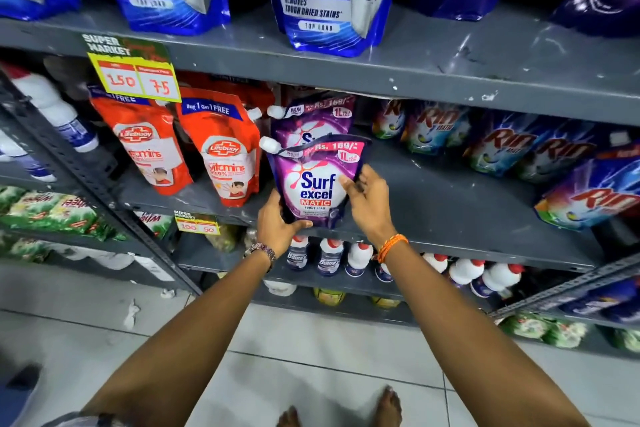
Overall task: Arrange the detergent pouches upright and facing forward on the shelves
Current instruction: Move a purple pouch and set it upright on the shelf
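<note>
A purple Surf Excel Matic pouch [317, 184] stands upright at the front edge of the middle grey shelf [450, 198], label facing me. My left hand [277, 222] grips its lower left corner. My right hand [367, 199] holds its right side, thumb on the front. Directly behind it stands a second purple pouch [311, 121] of the same kind, its lower half hidden.
Two red Lifebuoy pouches [221, 152] stand to the left. Rin Matic pouches [502, 146] crowd the right side of the shelf. Blue and purple pouches [329, 0] line the shelf above. White bottles [360, 255] sit below. A yellow price tag [135, 74] hangs at upper left.
</note>
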A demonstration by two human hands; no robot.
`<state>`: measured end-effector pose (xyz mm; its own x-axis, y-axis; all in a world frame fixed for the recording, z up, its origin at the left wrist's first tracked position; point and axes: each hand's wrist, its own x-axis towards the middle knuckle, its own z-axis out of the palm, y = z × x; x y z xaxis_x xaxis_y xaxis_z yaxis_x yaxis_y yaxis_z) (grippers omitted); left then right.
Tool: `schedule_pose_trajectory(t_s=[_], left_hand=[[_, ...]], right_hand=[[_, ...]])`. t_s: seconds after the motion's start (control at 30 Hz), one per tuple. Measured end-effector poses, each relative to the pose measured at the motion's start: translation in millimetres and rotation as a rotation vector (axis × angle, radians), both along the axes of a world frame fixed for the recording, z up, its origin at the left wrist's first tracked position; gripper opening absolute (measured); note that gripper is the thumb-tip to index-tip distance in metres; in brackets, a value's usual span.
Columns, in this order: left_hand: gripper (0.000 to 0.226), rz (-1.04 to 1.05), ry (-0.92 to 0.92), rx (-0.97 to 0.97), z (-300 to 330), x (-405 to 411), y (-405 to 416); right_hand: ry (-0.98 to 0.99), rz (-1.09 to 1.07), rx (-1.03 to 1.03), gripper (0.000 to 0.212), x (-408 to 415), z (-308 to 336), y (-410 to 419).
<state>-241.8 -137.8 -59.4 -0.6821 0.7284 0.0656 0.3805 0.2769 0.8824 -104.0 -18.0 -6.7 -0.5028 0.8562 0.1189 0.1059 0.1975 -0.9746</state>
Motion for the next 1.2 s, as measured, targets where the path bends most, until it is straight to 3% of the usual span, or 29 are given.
schedule_pose_trajectory(t_s=[0.2, 0.4, 0.6, 0.97, 1.2], left_hand=[[0.1, -0.105, -0.006, -0.016, 12, 19, -31], [0.082, -0.216, 0.051, 0.002, 59, 41, -53], [0.09, -0.31, 0.221, 0.115, 145, 72, -55], [0.079, -0.272, 0.357, 0.328, 300, 102, 19], [0.073, -0.201, 0.424, 0.232, 337, 107, 80]], right_hand=[[0.001, -0.061, 0.08, 0.022, 40, 16, -34], [0.128, -0.118, 0.113, 0.017, 86, 67, -69], [0.245, -0.157, 0.216, 0.015, 124, 156, -80], [0.329, -0.284, 0.472, 0.008, 146, 315, 3], [0.286, -0.286, 0.505, 0.015, 135, 347, 60]])
